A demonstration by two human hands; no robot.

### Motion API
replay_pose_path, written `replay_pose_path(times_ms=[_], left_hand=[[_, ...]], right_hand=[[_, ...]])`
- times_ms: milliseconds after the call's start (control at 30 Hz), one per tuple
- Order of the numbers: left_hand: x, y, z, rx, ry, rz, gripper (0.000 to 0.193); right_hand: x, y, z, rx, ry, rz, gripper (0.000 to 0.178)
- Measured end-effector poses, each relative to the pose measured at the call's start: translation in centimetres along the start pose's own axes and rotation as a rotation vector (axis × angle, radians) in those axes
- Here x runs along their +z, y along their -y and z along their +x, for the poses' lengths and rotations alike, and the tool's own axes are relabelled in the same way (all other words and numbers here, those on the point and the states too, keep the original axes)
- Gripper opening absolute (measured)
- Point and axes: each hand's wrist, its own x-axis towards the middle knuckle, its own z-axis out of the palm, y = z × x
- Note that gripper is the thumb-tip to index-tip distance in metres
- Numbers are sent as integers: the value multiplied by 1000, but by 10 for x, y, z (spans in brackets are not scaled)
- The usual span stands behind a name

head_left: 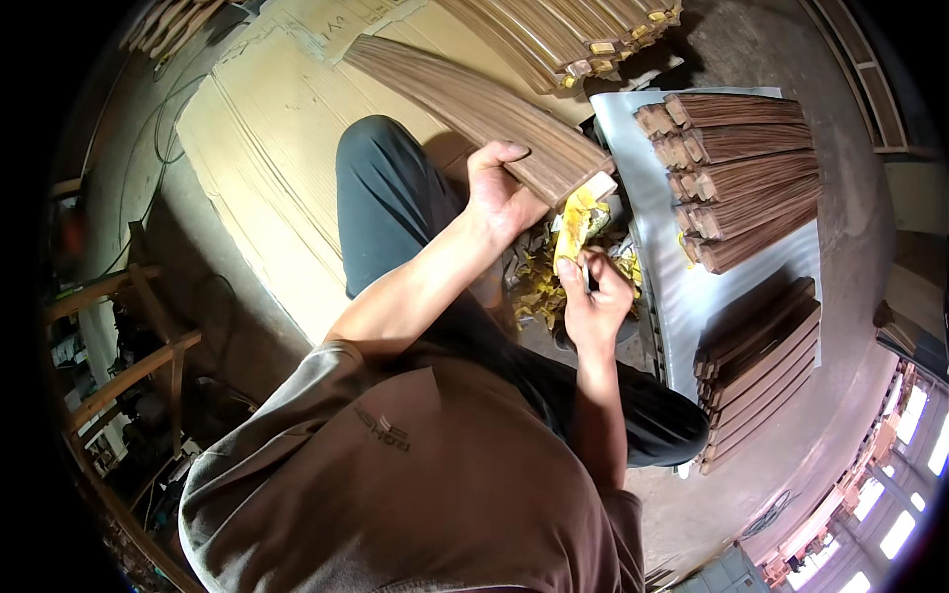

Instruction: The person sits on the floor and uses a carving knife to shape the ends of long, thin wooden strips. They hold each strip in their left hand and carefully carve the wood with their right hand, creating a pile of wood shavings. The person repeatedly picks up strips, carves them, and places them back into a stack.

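My left hand [501, 190] grips the near end of a long wood-grain moulding strip [465, 99] that runs up and to the left over my knee. A loose flap of yellow tape or film [573, 225] hangs from that end. My right hand [593, 292] is closed on a small dark tool [587, 277] and on the lower end of the yellow flap, just below the strip's end. Yellow peeled scraps [539, 287] lie heaped between my legs.
Flattened cardboard [267, 148] covers the floor on the left. A grey sheet [647, 247] on the right carries two stacks of dark wood-grain strips [746, 168] [761, 366]. More light strips [563, 35] are piled at the top. Wooden frames [129, 336] stand at the left.
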Motion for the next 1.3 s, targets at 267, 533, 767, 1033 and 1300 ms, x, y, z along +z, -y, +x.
replay_pose_path(times_ms=[267, 533, 767, 1033, 1300], left_hand=[[-43, 8, 5, -12, -165, -5, 68], [-55, 10, -13, -28, -236, 39, 55], [-60, 6, -16, 12, -414, 427, 39], [-44, 2, -29, 42, -397, 502, 34], [-32, -10, -29, -103, -371, 321, 58]], right_hand=[[-52, 54, -6, 161, -256, 404, 41], [-60, -75, -30, 529, 501, -1093, 40], [-44, -103, -36, 478, 339, -1243, 22], [-48, -89, -21, 333, 18, -761, 24], [-23, -47, 12, 494, 233, -983, 17]])
